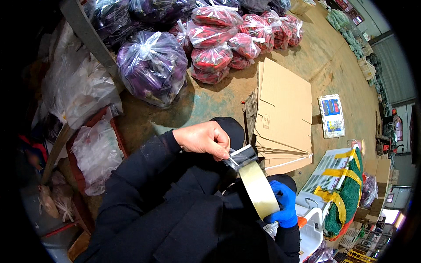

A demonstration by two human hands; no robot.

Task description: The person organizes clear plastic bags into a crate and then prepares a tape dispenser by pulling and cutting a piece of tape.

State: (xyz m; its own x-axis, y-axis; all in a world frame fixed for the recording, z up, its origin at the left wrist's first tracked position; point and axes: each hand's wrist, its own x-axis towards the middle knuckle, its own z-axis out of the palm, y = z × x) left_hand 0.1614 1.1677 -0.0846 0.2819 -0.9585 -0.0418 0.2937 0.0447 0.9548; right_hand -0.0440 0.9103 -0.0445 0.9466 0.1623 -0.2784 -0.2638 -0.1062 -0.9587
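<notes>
A wide roll of yellowish packing tape (258, 189) is held over my lap, tilted, with a dark and clear cutter piece (242, 157) at its upper end. My right hand (283, 205), in a blue glove, grips the roll at its lower right side. At the cutter, my bare left hand (205, 139) is closed, thumb against forefinger, on a thin pale strip (233, 161). Whether that strip is the tape's loose end I cannot tell. Just beyond the roll lies a stack of flat cardboard boxes (285, 107).
Clear bags of purple vegetables (153, 65) and of red ones (212, 39) sit on the floor ahead. A white scale (332, 116) lies right of the cardboard. White crates (326, 171) with green netting stand at right; a red crate (118, 131) with plastic bags is at left.
</notes>
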